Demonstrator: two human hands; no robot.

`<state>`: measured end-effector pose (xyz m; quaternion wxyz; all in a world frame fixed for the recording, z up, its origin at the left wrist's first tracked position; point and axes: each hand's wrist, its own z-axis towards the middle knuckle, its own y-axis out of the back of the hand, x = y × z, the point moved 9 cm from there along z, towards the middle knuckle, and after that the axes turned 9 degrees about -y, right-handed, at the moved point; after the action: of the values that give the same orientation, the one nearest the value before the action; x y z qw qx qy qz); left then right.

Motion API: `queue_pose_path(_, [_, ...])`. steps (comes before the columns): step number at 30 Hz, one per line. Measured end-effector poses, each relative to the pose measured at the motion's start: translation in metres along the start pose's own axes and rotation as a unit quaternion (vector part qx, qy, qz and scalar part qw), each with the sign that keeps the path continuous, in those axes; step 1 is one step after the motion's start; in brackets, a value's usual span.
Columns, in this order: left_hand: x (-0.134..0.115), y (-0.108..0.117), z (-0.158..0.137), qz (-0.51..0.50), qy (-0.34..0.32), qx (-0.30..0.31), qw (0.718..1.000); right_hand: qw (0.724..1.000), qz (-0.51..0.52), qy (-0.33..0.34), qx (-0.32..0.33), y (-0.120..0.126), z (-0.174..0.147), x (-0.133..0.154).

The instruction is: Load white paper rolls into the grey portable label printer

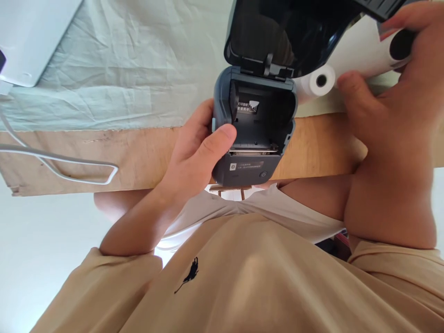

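My left hand (194, 157) grips a dark grey portable label printer (243, 169) by its left side, thumb over the rim. The printer's black lid (270, 37) is swung up, and its compartment shows a label with printed characters but no roll inside. At the upper right, my right hand (385, 97) is around a larger white roll (364, 48) with a dark round end. Its thumb is at the near side and its fingers at the far side, partly cut off by the frame. A smaller white paper roll (317, 83) lies just beside the printer.
A pale green cloth (145, 60) covers the table, with a bare wooden edge (149, 152) in front. A white device (34, 37) stands at the upper left. A white cable (79, 162) loops over the wooden edge. My lap is directly below.
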<state>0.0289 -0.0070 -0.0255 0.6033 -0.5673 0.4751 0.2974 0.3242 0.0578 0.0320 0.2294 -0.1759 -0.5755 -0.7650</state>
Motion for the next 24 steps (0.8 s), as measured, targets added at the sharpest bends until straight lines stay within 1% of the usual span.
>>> queue_pose_path(1, [0.002, -0.001, 0.004, 0.01, -0.006, 0.003, 1.0, 1.0, -0.002, 0.022, -0.009, 0.002, -0.002, 0.007])
queue_pose_path(2, [0.004, -0.003, 0.008, 0.026, -0.007, 0.004, 1.0, 0.999, 0.021, 0.041, -0.004, 0.002, -0.005, 0.013])
queue_pose_path(4, [0.007, -0.005, 0.018, 0.06, -0.006, 0.002, 0.998, 0.994, 0.088, 0.062, 0.017, 0.001, -0.009, 0.024])
queue_pose_path(5, [0.008, -0.007, 0.023, 0.073, -0.003, 0.001, 0.997, 0.992, 0.105, 0.07, 0.031, -0.001, -0.012, 0.028])
queue_pose_path(7, [0.005, -0.01, 0.029, 0.084, -0.006, 0.001, 0.996, 0.991, 0.086, 0.067, 0.074, -0.009, -0.015, 0.032])
queue_pose_path(9, [0.001, -0.011, 0.029, 0.089, -0.007, 0.002, 0.996, 0.993, 0.022, 0.058, 0.102, -0.017, -0.016, 0.031])
queue_pose_path(10, [0.0, -0.009, 0.026, 0.091, -0.005, 0.001, 0.996, 0.993, -0.01, 0.062, 0.1, -0.018, -0.017, 0.031])
queue_pose_path(11, [0.0, -0.007, 0.023, 0.093, -0.001, 0.0, 0.996, 0.994, -0.029, 0.069, 0.084, -0.017, -0.017, 0.032])
queue_pose_path(13, [0.0, -0.001, 0.013, 0.092, 0.005, 0.0, 0.996, 0.995, -0.002, 0.088, 0.05, -0.012, -0.017, 0.036])
queue_pose_path(14, [-0.001, 0.002, 0.008, 0.084, 0.001, 0.003, 0.996, 0.994, 0.033, 0.088, 0.052, -0.011, -0.017, 0.038])
queue_pose_path(16, [-0.005, 0.003, 0.001, 0.058, -0.022, 0.021, 0.998, 0.99, 0.088, 0.073, 0.08, -0.014, -0.018, 0.038])
queue_pose_path(17, [-0.007, 0.002, -0.002, 0.042, -0.035, 0.03, 0.998, 0.99, 0.086, 0.065, 0.095, -0.017, -0.019, 0.038])
queue_pose_path(18, [-0.009, 0.001, -0.004, 0.028, -0.045, 0.038, 0.998, 0.991, 0.063, 0.06, 0.102, -0.019, -0.02, 0.037])
queue_pose_path(20, [-0.009, 0.0, -0.006, 0.015, -0.046, 0.043, 0.998, 0.994, -0.004, 0.062, 0.093, -0.019, -0.02, 0.035])
queue_pose_path(21, [-0.009, 0.0, -0.006, 0.012, -0.043, 0.04, 0.998, 0.994, -0.017, 0.069, 0.078, -0.018, -0.02, 0.036])
queue_pose_path(22, [-0.008, 0.0, -0.006, 0.008, -0.041, 0.038, 0.998, 0.995, -0.01, 0.07, 0.065, -0.015, -0.02, 0.036])
queue_pose_path(24, [-0.009, -0.002, -0.006, -0.002, -0.044, 0.036, 0.998, 0.996, 0.045, 0.064, 0.052, -0.012, -0.02, 0.036])
